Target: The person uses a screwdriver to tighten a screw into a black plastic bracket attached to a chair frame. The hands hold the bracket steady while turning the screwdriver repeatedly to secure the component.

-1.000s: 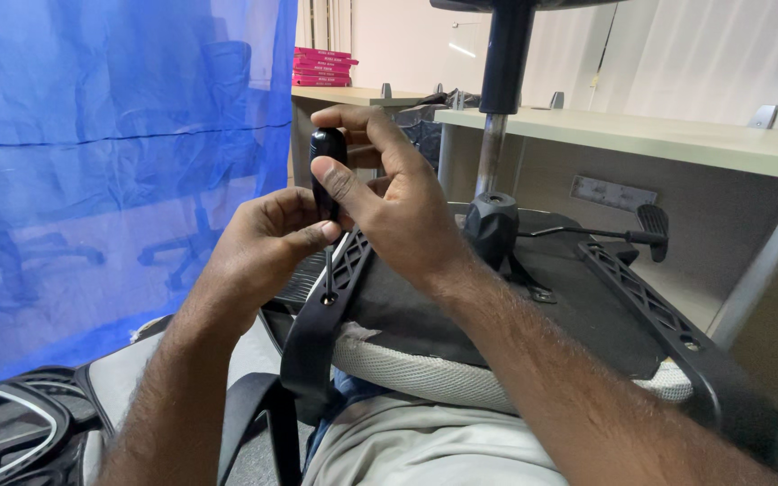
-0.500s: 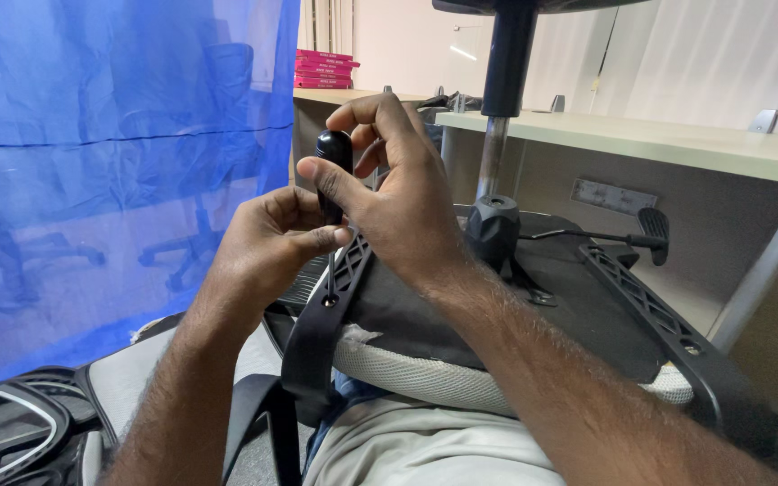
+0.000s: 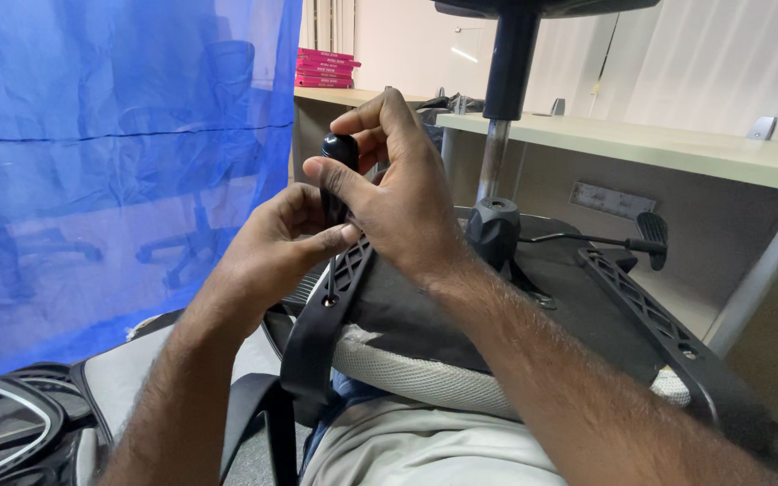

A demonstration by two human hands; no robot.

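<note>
Black screwdriver handle stands upright above the upturned chair seat's left bracket, right hand fingers clamped around its top to turn it. Left hand pinches the shaft low (steadying the tip, I'd judge).

screwdriver shaft hidden by hand, tip unseen

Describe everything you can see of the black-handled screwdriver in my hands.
The black-handled screwdriver stands nearly upright, its rounded glossy plastic-looking top showing above the fingers. A thin metal shaft runs down to a hole in the black ribbed plastic chair bracket. The right hand wraps the handle from above; the left hand steadies it lower down. The tip is hidden.
</note>
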